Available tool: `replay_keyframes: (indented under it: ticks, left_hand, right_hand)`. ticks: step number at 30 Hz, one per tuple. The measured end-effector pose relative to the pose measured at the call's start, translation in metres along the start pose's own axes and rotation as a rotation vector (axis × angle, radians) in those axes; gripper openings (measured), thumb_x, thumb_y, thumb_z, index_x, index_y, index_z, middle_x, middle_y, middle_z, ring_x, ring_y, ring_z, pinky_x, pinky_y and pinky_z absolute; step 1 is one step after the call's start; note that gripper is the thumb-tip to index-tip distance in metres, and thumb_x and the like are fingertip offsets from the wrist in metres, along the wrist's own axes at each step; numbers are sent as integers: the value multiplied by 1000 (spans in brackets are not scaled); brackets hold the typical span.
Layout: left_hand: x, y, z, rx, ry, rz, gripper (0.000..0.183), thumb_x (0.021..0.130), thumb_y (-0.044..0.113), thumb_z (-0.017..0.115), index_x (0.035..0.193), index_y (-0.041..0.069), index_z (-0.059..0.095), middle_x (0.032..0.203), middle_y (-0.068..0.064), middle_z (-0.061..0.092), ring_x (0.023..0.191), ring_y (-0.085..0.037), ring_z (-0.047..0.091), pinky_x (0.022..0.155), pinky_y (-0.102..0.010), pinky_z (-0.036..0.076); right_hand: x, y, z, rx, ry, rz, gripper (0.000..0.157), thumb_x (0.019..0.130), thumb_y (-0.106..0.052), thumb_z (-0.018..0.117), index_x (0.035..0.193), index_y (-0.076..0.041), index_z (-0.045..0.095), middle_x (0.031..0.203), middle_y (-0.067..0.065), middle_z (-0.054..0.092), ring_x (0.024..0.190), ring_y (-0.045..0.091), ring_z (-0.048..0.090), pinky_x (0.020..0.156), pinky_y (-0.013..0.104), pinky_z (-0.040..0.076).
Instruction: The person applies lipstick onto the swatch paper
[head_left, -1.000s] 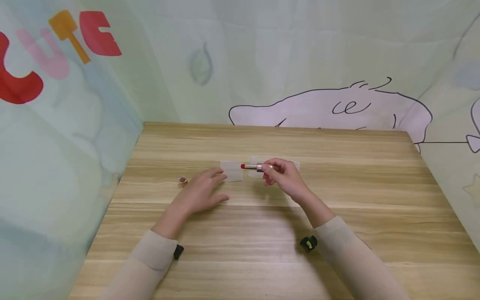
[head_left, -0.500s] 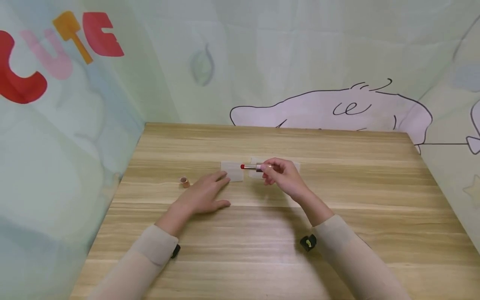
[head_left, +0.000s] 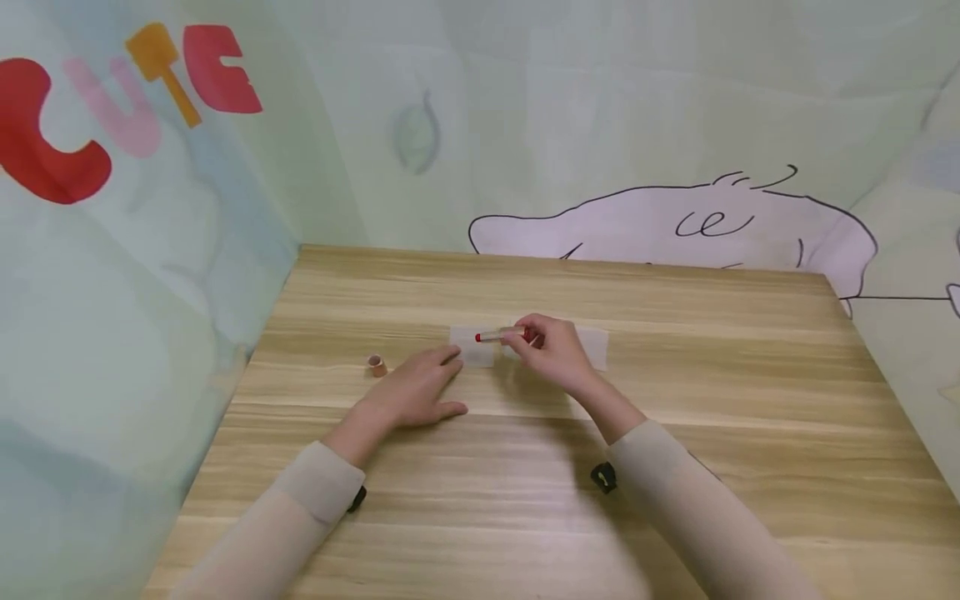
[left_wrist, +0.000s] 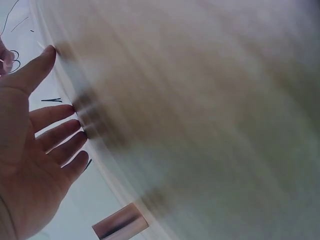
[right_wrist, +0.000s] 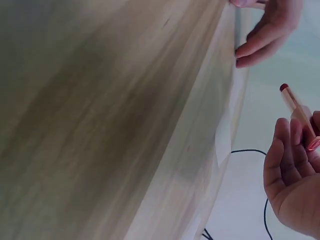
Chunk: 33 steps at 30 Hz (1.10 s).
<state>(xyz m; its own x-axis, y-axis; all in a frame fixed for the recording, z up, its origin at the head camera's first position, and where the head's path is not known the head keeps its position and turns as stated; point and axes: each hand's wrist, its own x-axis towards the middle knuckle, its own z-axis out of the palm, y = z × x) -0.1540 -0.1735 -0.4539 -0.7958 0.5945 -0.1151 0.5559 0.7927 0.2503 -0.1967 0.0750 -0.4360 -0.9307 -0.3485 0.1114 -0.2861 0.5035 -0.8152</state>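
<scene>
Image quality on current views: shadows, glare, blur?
Head: the pale wood-grain tabletop shows a soft-edged shadow below the right hand and a faint sheen towards the front. Left wrist: tabletop badly blurred, dark smudges beside the left hand; the shiny copper-coloured cylindrical cap has crisper edges. Right wrist: tabletop hazy; the slim red-tipped metallic lipstick reads clearer.

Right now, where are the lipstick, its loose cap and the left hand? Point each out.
Lipstick (right_wrist: 300,113): right wrist view, on the tube, behind the red tip.
Cap (left_wrist: 120,222): left wrist view, on its copper-coloured side.
Left hand (head_left: 418,392): head view, on the back of the hand.
</scene>
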Motion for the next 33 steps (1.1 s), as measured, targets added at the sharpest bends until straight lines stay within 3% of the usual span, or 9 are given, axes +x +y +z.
replay_keyframes:
  ticks: [5, 11, 26, 33]
  left_hand:
    - [1, 1, 1, -10, -9, 0, 75, 92, 47, 71, 141, -8, 53, 153, -25, 42, 140, -40, 42, 117, -48, 33]
    - [1, 5, -2, -21, -9, 1, 77, 92, 47, 72, 141, -9, 52, 153, -26, 42, 140, -40, 42, 118, -48, 32]
    - [2, 7, -1, -15, -27, -6, 76, 92, 47, 71, 140, -9, 53, 152, -26, 43, 141, -39, 42, 118, -46, 33]
    - [-2, 6, -3, -19, -23, -19, 76, 92, 47, 72, 140, -9, 53, 152, -26, 43, 141, -39, 42, 118, -47, 32]
  right_hand:
    - [8, 2, 8, -165, -1, -67, 22, 95, -27, 73, 95, -5, 73, 76, 0, 67, 63, 12, 61, 58, 27, 51]
    - [17, 4, 15, -293, -44, -103, 19, 96, -29, 70, 96, -10, 74, 73, -4, 64, 61, 11, 55, 55, 27, 45]
    - [22, 3, 22, -406, -53, -95, 23, 96, -29, 71, 95, -7, 72, 75, -1, 65, 64, 15, 57, 57, 31, 46]
    - [24, 1, 24, -436, -100, -107, 22, 96, -30, 71, 96, -7, 73, 74, -1, 65, 64, 14, 56, 58, 30, 47]
